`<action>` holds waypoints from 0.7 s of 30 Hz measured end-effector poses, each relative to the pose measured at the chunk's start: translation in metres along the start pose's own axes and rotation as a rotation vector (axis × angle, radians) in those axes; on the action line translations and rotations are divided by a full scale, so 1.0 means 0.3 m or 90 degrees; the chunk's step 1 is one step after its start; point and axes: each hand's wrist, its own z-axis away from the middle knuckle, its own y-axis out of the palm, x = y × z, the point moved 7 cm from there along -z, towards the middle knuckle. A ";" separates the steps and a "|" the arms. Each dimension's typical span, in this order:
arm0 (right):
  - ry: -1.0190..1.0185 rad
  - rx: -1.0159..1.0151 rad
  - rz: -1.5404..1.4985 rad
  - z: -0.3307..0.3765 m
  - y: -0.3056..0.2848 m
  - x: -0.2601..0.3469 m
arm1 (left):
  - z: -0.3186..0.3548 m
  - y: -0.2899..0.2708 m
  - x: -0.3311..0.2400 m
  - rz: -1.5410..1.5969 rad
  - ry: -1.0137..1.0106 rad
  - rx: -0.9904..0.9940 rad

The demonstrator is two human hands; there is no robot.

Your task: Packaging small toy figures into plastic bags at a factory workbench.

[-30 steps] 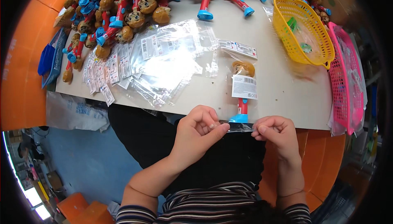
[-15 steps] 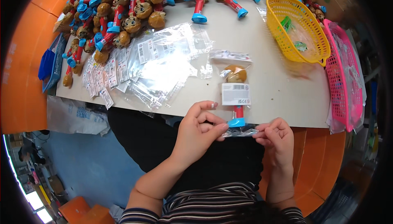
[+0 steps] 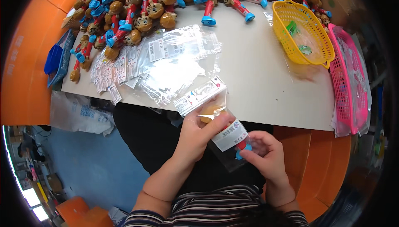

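A clear plastic bag (image 3: 201,95) with a printed header holds a toy figure (image 3: 213,111) with a brown head, red stem and blue foot. It is tilted over my lap at the table's front edge. My left hand (image 3: 194,137) is closed round its upper half, thumb across the front beside a white barcode label (image 3: 228,135). At the lower end my right hand (image 3: 268,156) pinches the bag near the blue foot (image 3: 242,152), its thumb against it. The back of the bag and the fingers behind it are hidden.
Many similar unbagged figures (image 3: 156,10) are heaped along the far side. Flat clear bags (image 3: 174,75) and small printed cards (image 3: 109,72) lie on the white table (image 3: 253,69). At right stand yellow (image 3: 286,44) and pink (image 3: 341,90) baskets; a blue basket (image 3: 62,67) is at left.
The bagged figure has left the tabletop and tilted, its header now toward the left. My left hand has shifted from the bag's lower end to its upper half. My right hand stays low.
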 end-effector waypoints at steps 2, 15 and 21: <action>-0.063 -0.167 -0.171 0.001 -0.024 0.027 | -0.006 -0.003 -0.017 0.133 0.047 -0.022; -0.409 -0.260 0.478 0.036 0.025 0.070 | -0.025 0.030 0.006 0.280 0.083 0.008; -0.221 -0.142 0.062 -0.005 0.015 -0.013 | -0.020 -0.008 -0.023 0.178 0.128 -0.008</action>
